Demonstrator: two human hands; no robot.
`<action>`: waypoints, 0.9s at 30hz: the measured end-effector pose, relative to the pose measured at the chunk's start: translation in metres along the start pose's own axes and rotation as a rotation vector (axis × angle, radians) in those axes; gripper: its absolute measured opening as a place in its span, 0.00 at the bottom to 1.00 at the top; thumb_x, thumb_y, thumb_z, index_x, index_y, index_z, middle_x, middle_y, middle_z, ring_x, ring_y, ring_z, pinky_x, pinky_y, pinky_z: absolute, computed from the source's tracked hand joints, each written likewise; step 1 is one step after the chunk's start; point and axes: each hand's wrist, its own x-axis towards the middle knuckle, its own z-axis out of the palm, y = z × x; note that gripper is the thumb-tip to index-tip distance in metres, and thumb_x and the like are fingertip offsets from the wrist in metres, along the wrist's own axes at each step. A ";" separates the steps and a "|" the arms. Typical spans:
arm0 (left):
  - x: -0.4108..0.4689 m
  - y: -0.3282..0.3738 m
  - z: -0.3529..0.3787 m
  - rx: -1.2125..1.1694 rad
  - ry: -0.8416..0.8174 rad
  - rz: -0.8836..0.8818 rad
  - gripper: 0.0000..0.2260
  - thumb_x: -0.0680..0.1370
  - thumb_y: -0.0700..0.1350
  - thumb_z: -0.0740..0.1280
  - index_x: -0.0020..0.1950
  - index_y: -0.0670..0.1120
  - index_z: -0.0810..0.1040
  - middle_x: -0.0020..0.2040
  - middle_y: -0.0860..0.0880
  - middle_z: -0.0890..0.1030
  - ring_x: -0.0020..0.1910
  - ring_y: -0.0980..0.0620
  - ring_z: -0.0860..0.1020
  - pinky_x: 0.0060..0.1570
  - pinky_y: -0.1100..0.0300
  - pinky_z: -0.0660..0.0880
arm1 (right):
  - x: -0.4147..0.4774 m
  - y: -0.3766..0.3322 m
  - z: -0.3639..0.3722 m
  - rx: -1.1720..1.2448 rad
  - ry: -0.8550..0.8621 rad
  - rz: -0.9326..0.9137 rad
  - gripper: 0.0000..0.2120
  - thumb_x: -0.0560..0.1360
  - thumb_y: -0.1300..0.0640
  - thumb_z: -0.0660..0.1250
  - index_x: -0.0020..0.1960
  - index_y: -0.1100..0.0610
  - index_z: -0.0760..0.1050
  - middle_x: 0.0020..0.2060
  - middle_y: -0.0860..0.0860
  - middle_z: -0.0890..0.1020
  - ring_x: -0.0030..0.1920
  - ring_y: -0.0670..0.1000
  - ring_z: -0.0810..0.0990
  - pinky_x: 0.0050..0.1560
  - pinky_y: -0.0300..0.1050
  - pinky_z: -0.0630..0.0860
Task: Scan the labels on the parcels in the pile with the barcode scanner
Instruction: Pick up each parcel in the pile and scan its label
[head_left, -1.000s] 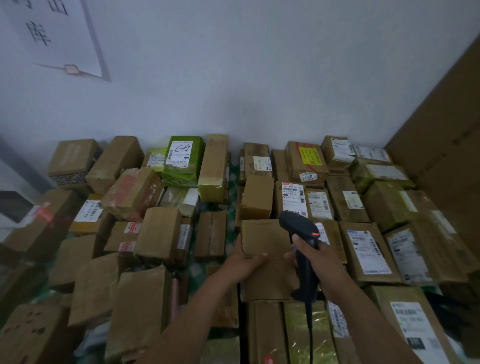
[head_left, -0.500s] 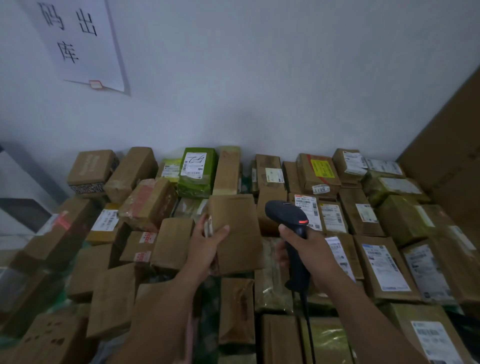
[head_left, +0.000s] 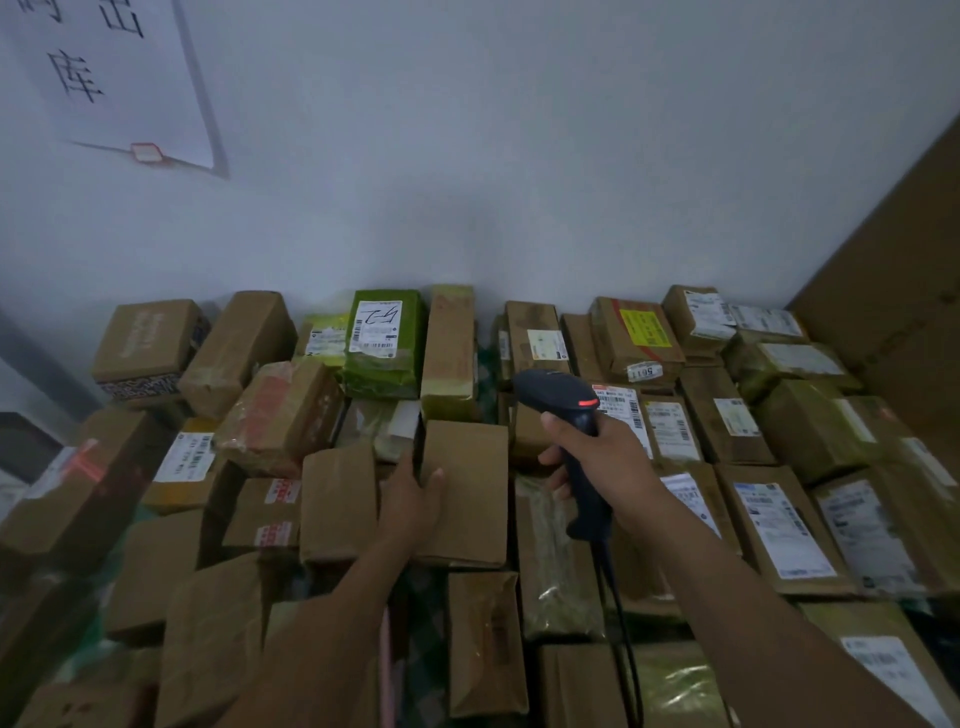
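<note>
The left hand (head_left: 413, 500) grips a plain brown parcel (head_left: 475, 483) by its left edge, thumb on top, amid the pile (head_left: 779, 525). The right hand (head_left: 605, 457) fingers (head_left: 555, 422) wrap the barcode scanner (head_left: 550, 388) just beside it.

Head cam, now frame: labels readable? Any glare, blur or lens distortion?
Head view: dim, bluish light, no hard shadows. Label print on the right-hand parcels is too soft to read. Tape glare on the glossy parcel below the barcode scanner. Wide-angle lens slants the wall sign at the edge.
</note>
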 end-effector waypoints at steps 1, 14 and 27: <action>-0.002 0.000 0.003 0.059 0.041 0.073 0.33 0.81 0.53 0.65 0.81 0.48 0.53 0.77 0.44 0.64 0.72 0.42 0.66 0.71 0.46 0.65 | 0.002 -0.001 -0.002 -0.008 0.004 -0.010 0.07 0.78 0.52 0.68 0.49 0.56 0.76 0.43 0.61 0.84 0.29 0.51 0.80 0.29 0.41 0.78; 0.032 0.055 0.014 0.432 0.292 0.304 0.28 0.78 0.56 0.68 0.74 0.48 0.66 0.75 0.44 0.64 0.72 0.46 0.65 0.66 0.51 0.68 | 0.069 -0.015 -0.027 -0.070 0.035 -0.117 0.12 0.77 0.50 0.69 0.43 0.60 0.77 0.35 0.57 0.82 0.23 0.46 0.76 0.24 0.38 0.74; 0.097 0.093 0.041 0.450 0.328 0.053 0.29 0.75 0.51 0.71 0.74 0.49 0.65 0.65 0.39 0.66 0.64 0.38 0.68 0.63 0.47 0.69 | 0.115 0.017 -0.060 0.101 -0.038 -0.024 0.12 0.77 0.51 0.70 0.48 0.61 0.77 0.35 0.56 0.82 0.26 0.50 0.77 0.29 0.44 0.74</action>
